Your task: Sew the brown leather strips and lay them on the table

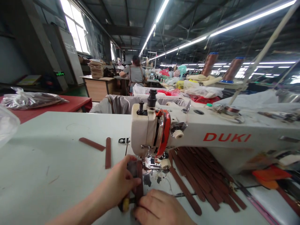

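Observation:
A brown leather strap (140,175) lies lengthwise beside the presser foot (152,164) of a white sewing machine (142,128). My left hand (120,179) is closed on the strap's left side, thumb against it. At the strap's near end, my right hand (161,207) has its fingers curled over it. Under my left wrist a small yellow and black item (126,203) shows, too blurred to name. Two short brown leather pieces, one slanted (92,144) and one upright (108,153), rest left of the machine.
A fanned pile of brown straps (201,178) lies under the machine arm. Scissors-like tools with pink handles (260,207) lie at right. Thread cones (209,64) stand behind. A bagged bundle (32,98) sits on a red table (79,103). Farther back a person (136,75) sits.

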The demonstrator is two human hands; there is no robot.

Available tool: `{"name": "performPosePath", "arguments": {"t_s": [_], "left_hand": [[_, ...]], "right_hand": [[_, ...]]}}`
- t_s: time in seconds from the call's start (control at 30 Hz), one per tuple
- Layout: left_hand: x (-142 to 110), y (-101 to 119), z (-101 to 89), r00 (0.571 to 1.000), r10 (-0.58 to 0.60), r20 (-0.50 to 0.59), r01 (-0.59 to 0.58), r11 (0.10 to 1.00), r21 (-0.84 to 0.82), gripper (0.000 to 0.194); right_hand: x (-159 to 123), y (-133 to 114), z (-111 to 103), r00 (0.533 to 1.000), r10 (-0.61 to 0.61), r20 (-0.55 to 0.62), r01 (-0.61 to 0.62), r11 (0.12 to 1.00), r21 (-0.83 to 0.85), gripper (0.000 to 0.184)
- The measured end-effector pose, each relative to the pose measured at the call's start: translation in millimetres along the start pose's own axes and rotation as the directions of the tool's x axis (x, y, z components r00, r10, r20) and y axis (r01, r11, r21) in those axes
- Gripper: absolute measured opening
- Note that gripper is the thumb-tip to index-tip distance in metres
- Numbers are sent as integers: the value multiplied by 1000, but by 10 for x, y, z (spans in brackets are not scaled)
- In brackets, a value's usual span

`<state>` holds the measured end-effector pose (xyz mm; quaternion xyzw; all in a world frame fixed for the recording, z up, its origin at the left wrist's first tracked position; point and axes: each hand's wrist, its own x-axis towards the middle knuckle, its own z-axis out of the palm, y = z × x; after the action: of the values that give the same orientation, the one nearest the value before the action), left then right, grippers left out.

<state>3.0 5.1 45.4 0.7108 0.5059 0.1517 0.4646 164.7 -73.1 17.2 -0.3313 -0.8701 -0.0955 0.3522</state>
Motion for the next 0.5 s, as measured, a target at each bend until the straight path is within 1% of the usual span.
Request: {"name": "performPosePath", "arguments": {"t_s": [0.03,0.07,0.1,0.13,0.17,0.2,0.23,0.27,0.3,0.33,0.4,0.47,0.5], "left_hand": [[-9,-1,9,997,62,-51,-57,993,101,35],[-25,-15,12,982,163,-95,-139,966,218,26],[-46,-45,16,939,317,-134,-252,899,359,21],[-68,-91,27,860,490,-143,-366,787,497,23],[-86,-147,47,757,641,-124,-456,655,602,29],[-96,-208,75,656,749,-95,-520,540,662,36],[-96,-267,107,575,815,-73,-569,463,679,42],[-86,-317,140,517,854,-49,-608,407,681,45],[-67,-353,168,480,877,-37,-632,375,679,44],[-43,-371,187,458,889,-32,-647,357,674,42],[2,-352,194,410,911,-49,-658,333,675,39],[26,-281,163,396,916,-66,-658,333,676,37],[27,-237,139,401,914,-58,-657,331,677,36]], "right_hand": [[25,23,-16,1000,-6,-1,6,1000,-2,49],[38,48,-30,1000,1,-8,-1,1000,-2,49],[39,73,-40,1000,8,-12,-9,1000,-4,49],[30,99,-44,1000,9,-15,-9,1000,-9,48],[15,122,-42,1000,5,-12,-5,1000,-16,48],[-2,143,-36,1000,-2,-7,2,1000,-24,47],[-18,161,-25,1000,-8,1,9,999,-33,46],[-31,176,-13,1000,-11,15,12,999,-42,43],[-39,188,1,1000,-11,24,13,999,-52,41],[-42,198,15,1000,-11,19,13,998,-62,38],[-40,209,51,999,-15,-28,12,997,-78,37],[-36,213,99,996,-18,-84,12,997,-72,41],[-36,214,126,995,-20,-102,13,998,-65,42]]}}
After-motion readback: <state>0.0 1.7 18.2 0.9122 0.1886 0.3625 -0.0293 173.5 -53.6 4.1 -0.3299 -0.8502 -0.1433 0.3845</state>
